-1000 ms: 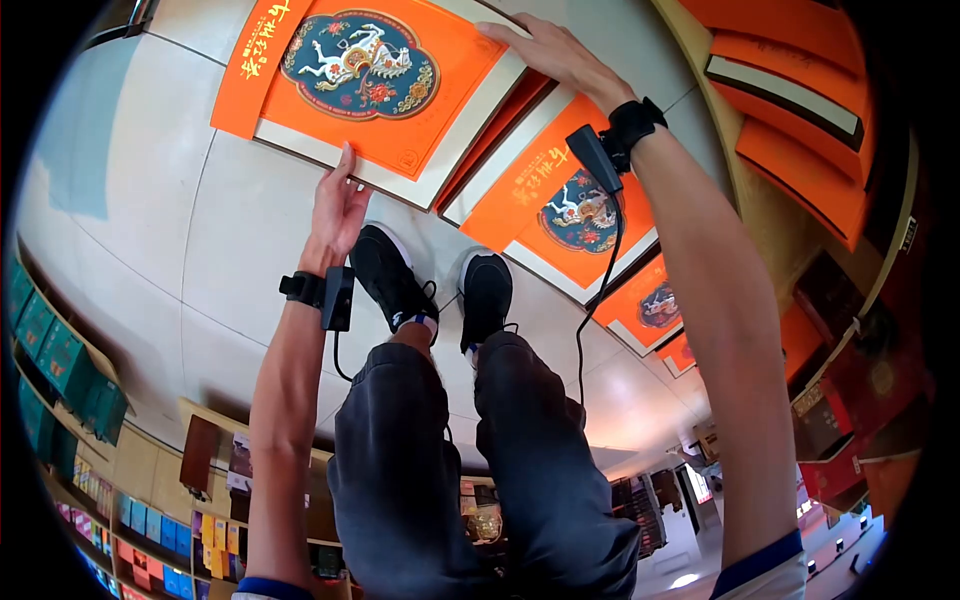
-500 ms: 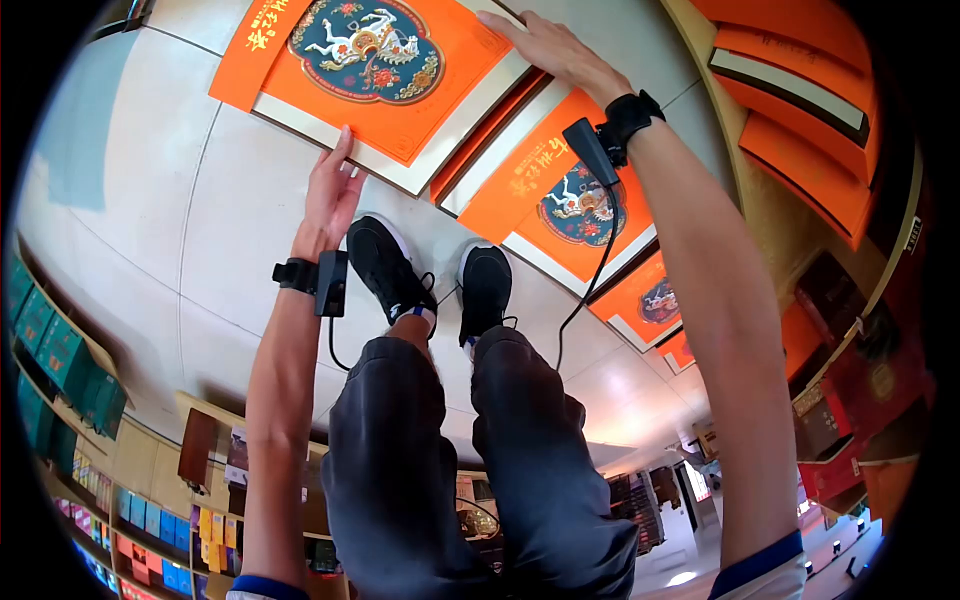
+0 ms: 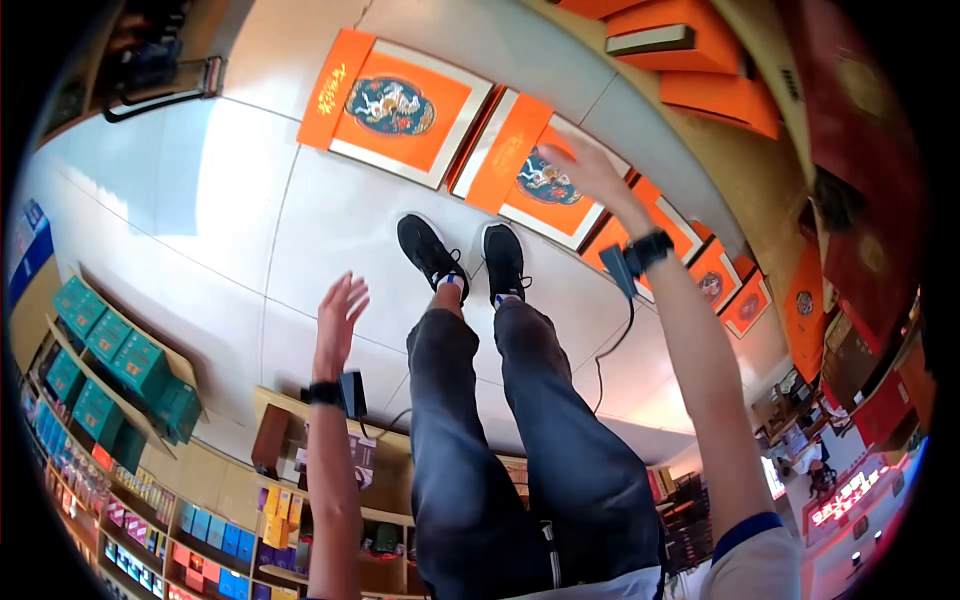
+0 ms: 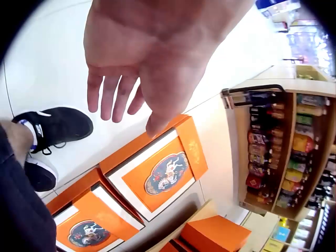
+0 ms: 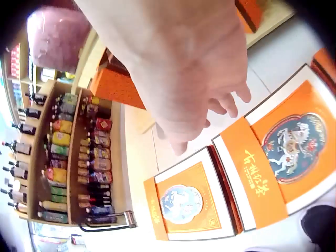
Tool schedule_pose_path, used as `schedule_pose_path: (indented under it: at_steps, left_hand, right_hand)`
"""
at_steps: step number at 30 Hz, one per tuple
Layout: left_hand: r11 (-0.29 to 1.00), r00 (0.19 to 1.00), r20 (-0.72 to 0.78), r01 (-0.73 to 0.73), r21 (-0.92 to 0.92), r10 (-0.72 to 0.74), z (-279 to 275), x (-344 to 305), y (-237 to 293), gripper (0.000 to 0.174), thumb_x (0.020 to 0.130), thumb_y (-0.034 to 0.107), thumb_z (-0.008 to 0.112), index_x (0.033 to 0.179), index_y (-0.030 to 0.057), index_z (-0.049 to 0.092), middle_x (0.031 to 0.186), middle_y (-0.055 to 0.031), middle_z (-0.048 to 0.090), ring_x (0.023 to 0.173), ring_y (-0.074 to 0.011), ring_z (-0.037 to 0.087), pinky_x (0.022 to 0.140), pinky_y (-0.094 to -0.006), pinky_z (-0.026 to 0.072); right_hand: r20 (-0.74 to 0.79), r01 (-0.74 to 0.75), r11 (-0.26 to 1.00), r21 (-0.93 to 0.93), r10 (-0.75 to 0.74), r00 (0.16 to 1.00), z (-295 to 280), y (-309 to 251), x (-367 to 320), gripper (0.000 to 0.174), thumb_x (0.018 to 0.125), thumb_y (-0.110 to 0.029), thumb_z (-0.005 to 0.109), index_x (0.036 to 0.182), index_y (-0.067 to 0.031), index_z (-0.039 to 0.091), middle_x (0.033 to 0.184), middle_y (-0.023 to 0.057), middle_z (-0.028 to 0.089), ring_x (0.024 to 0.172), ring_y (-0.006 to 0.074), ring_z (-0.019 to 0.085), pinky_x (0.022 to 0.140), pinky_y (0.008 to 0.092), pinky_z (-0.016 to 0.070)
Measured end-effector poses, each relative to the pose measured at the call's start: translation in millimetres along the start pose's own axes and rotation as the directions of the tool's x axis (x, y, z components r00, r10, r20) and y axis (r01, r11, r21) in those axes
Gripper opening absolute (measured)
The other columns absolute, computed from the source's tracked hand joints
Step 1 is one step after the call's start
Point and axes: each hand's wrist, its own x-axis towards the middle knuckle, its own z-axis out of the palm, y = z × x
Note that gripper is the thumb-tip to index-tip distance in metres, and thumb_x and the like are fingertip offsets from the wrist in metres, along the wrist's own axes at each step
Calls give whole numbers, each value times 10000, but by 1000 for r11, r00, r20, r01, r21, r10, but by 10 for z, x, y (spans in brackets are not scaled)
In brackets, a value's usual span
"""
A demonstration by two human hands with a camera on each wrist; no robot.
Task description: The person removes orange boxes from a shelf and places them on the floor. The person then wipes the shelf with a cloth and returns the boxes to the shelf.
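Note:
A flat orange gift box [image 3: 403, 108] with a round horse picture lies on the pale floor tiles, far ahead of my feet; it also shows as the orange box [image 4: 164, 172] and the orange box [image 5: 187, 200]. Beside it on the right lies a second orange box [image 3: 530, 170], the first in a row of several along the floor. My left hand [image 3: 340, 312] is raised over bare floor, fingers straight, holding nothing. My right hand [image 3: 583, 165] hovers above the second box, fingers spread and empty. Both hands are well clear of the boxes.
My black shoes [image 3: 465, 256] stand just behind the two boxes. More orange boxes [image 3: 690, 45] sit on a curved wooden display at the top right. Shelves with green boxes [image 3: 120, 370] are at the left, and a bottle shelf [image 5: 79, 157] stands behind.
Both hands have let go of the large orange box, which now lies flat on the floor. I have straightened up, so the boxes look much farther away.

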Motion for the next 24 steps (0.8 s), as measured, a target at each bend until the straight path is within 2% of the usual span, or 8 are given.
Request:
schedule_pose_path:
  at_steps: [2,6,8,11,13,15,22,24]
  left_hand:
    - [993,997,-43,-61,104,66,-1,-561,86,525,1050,306,530,1466,-5,455,1383,-182,574,1278,-264,574,1080,-391,474]
    - [960,981,-94,-144,240,171,164,-1536,307,455,1010,226,561,1402,-4,534,1247,-143,652,1173,-224,634,1011,-361,518]
    - [957,969,-83,-214,197,234,297,-1934,402,461,997,236,625,1370,-28,555,1167,-135,676,1114,-207,645,982,-351,526]
    - [936,955,-38,-281,213,295,573,-2421,555,408,1025,225,598,1341,-30,575,1131,-140,686,1085,-210,655,961,-365,539]
    - [922,947,-15,-308,234,320,711,-2638,559,378,1023,199,604,1325,-28,589,1114,-134,693,1066,-206,662,943,-361,545]
    - [907,939,38,-341,247,342,826,-2774,526,347,1019,169,611,1308,-24,604,1089,-126,705,1037,-199,671,921,-350,551]
    - [842,919,233,-387,376,319,1125,-3054,445,346,1006,151,626,1300,-30,609,1087,-123,729,1037,-174,671,936,-320,524]
    - [785,910,293,-403,470,293,1136,-3087,391,352,1000,160,637,1300,-22,614,1085,-119,733,1028,-165,670,937,-307,516]
  right_hand:
    - [-17,-41,999,-3,41,999,-98,83,-563,658,962,-555,607,1354,-27,574,1252,247,657,1178,374,628,1018,424,475]
    - [100,-229,974,2,227,969,-437,-37,-1670,569,977,-483,619,1339,-45,598,1268,245,646,1188,371,620,1017,416,476]
    - [26,-175,984,20,175,984,-507,-64,-2165,556,974,-475,623,1333,-51,608,1290,247,638,1217,369,607,1034,419,470]
    - [43,-173,982,81,170,985,-532,82,-2768,578,984,-464,625,1359,-28,567,1294,215,644,1219,343,617,1024,408,485]
    - [2,-200,978,58,200,980,-485,93,-3080,586,980,-481,624,1362,-40,567,1298,221,640,1237,347,607,1031,413,484]
    - [115,-368,925,88,358,927,-479,95,-3404,603,973,-504,627,1371,-57,562,1292,235,641,1247,351,603,1022,411,491]
    - [52,-419,889,184,417,908,-393,141,-3943,591,971,-496,628,1377,-72,561,1295,249,638,1258,353,605,1057,420,484]
    - [2,-436,877,202,445,896,-418,165,-4056,647,970,-539,591,1403,-62,536,1313,232,636,1257,392,582,1075,446,457]
